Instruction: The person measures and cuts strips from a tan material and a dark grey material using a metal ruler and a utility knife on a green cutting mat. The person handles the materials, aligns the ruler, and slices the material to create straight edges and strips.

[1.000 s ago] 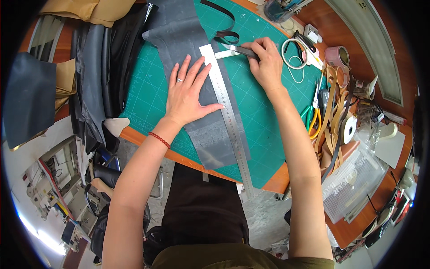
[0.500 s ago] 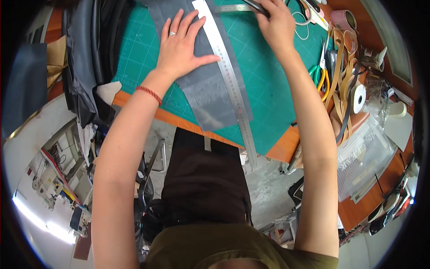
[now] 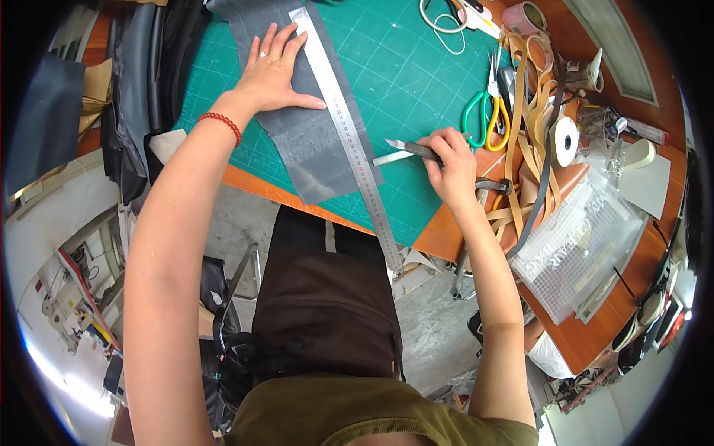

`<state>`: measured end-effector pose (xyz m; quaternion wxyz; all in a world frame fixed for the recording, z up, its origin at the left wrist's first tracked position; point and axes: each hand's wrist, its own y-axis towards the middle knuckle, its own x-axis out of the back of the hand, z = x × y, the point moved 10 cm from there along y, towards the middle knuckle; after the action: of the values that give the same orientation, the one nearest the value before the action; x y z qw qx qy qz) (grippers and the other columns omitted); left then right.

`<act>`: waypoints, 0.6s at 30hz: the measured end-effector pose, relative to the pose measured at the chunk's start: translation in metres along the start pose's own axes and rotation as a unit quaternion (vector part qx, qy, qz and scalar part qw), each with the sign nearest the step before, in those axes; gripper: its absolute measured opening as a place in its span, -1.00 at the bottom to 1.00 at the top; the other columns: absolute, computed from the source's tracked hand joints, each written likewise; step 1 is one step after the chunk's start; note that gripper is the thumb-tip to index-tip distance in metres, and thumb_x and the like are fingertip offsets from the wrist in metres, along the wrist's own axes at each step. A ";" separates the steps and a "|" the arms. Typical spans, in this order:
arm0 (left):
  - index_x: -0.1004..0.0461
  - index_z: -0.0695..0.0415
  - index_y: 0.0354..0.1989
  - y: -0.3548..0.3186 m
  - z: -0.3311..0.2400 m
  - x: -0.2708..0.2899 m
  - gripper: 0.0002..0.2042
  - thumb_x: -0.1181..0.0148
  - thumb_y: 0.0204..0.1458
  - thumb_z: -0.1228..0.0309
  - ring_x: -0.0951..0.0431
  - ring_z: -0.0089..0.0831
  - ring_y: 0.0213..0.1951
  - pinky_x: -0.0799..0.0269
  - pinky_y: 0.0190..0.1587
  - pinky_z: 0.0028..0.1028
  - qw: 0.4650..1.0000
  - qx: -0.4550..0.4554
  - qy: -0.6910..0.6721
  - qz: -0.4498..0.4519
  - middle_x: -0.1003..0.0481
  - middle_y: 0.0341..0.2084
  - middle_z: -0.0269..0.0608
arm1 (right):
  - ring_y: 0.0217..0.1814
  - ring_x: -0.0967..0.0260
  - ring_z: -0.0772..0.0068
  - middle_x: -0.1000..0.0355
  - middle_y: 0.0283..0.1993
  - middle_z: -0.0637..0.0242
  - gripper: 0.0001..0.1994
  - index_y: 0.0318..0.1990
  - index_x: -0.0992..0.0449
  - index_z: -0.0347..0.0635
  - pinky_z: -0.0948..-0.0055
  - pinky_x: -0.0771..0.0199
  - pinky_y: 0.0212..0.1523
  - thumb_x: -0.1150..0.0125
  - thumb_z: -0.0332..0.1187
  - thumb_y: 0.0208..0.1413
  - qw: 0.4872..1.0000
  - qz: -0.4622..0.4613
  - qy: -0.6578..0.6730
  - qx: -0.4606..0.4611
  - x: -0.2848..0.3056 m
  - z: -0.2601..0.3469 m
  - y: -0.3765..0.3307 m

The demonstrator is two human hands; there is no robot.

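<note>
My left hand lies spread on a strip of dark grey sheet material, fingertips and thumb at the edge of a long steel ruler. That ruler runs lengthwise along the strip, its near end jutting past the table edge. To the right, my right hand is closed round a craft knife, blade pointing left toward the ruler. A short steel rule sticks out beneath the knife, by the same hand; whether I grip it too is hard to tell. All this is over a green cutting mat.
Green-handled scissors and yellow-handled ones lie right of the mat. Beyond them are tan straps, a white spool and a clear gridded pouch. Dark folded material hangs at the left. The wooden table edge faces me.
My right hand has come from the mat's far side toward me with the knife, and the short rule now lies nearer too. My left hand stays spread at the long ruler. The view has shifted.
</note>
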<state>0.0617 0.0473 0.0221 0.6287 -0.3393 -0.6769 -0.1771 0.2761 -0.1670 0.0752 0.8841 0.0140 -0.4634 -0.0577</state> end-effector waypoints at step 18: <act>0.06 0.31 0.46 -0.002 -0.006 0.007 0.33 -0.41 -0.36 -0.41 0.24 0.24 0.49 0.27 0.49 0.08 0.996 0.011 0.027 0.083 0.11 0.45 0.23 | -0.23 -0.48 0.19 -0.42 -0.31 0.33 -0.81 -0.32 -0.61 -0.07 0.21 -0.51 -0.28 -0.32 -0.54 -0.14 0.999 -0.033 0.023 -0.006 -0.009 -0.004 -0.011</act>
<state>0.0653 0.0440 0.0305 0.6631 -0.3827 -0.6308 -0.1263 0.2733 -0.1775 0.0652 0.8923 0.0253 -0.4418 -0.0889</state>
